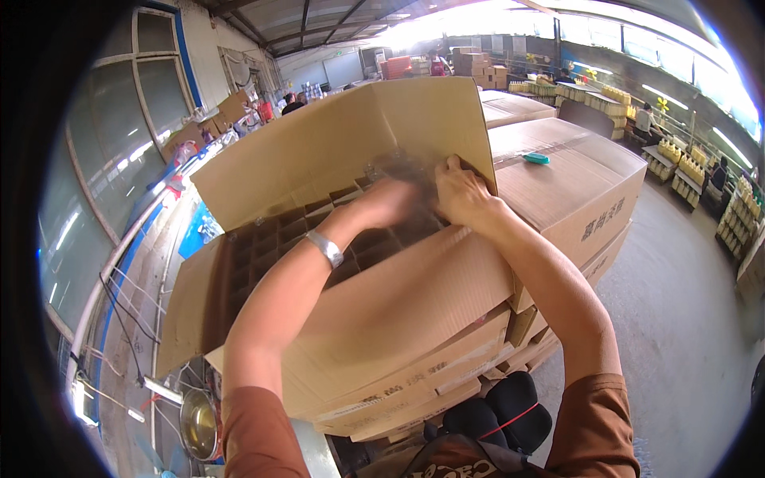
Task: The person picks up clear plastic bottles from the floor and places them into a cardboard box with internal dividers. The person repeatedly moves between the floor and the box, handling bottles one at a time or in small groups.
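Note:
An open cardboard box (398, 299) stands before me, its inside split into many cells by a cardboard divider grid (275, 247). My left hand (390, 201), below a silver wrist cuff (325, 248), reaches into the cells toward the far right; motion smears it and its fingers cannot be made out. Close beside it, my right hand (466, 195) is at the box's far right corner with fingers bent inward. What those fingers grip, if anything, is hidden. Some shiny, see-through items (373, 170) show blurred by the hands, too unclear to name.
A raised flap (335, 127) walls the box's far side. At right stands a closed carton (574, 171) with a small teal tool (535, 158) on top. More cartons (382, 406) are stacked underneath. Left are a pipe rail (127, 239) and a round metal pan (199, 422).

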Available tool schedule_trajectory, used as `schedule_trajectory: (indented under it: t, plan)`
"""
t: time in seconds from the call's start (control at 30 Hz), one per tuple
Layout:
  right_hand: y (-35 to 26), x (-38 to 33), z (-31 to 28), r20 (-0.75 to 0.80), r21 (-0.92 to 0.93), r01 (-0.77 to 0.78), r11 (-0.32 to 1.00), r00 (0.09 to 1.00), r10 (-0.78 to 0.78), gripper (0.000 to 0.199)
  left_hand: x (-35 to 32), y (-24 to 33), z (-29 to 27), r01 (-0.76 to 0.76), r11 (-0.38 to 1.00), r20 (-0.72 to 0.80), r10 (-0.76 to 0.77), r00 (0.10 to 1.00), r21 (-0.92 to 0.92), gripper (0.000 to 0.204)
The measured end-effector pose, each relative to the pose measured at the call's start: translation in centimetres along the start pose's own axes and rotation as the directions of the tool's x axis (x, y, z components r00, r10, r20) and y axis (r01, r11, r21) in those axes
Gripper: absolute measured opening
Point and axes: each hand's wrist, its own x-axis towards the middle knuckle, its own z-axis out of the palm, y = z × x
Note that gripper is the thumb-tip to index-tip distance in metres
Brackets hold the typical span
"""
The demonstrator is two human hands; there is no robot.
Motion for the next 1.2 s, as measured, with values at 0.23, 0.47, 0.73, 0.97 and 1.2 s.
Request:
schedule_trajectory:
  t: [0.23,0.47,0.73,0.97,1.2]
  plan:
    - [0.1,3.3,3.5,0.173,-0.277,0.262,0.925,0.96,-0.22,0.036,-4.1,-3.4,-8.5,-0.125,0.942,-0.827,-0.203,0.524,-0.311,0.027]
    - [5.3,6.2,10.7,-0.009,-0.652,0.369,0.662,0.87,-0.493,0.021,-4.3,3.2,-11.5,-0.169,0.951,-0.808,-0.118,0.577,-0.26,0.022]
    - [0.9,1.2,3.1,-0.087,-0.125,0.264,0.956,0.957,-0.276,0.018,-0.8,3.7,-2.7,-0.051,0.997,-0.074,0.055,0.996,0.061,0.023]
    - [-0.6,1.3,1.0,0.09,-0.097,0.096,0.991,0.992,-0.087,0.023,-2.0,4.8,-1.9,-0.063,0.994,0.116,0.073,0.991,-0.088,0.021]
    - [0.8,1.2,1.8,-0.175,0.015,0.258,0.966,0.952,-0.252,0.019,-7.5,3.4,-6.0,0.239,0.893,-0.094,-0.295,0.951,-0.382,0.025]
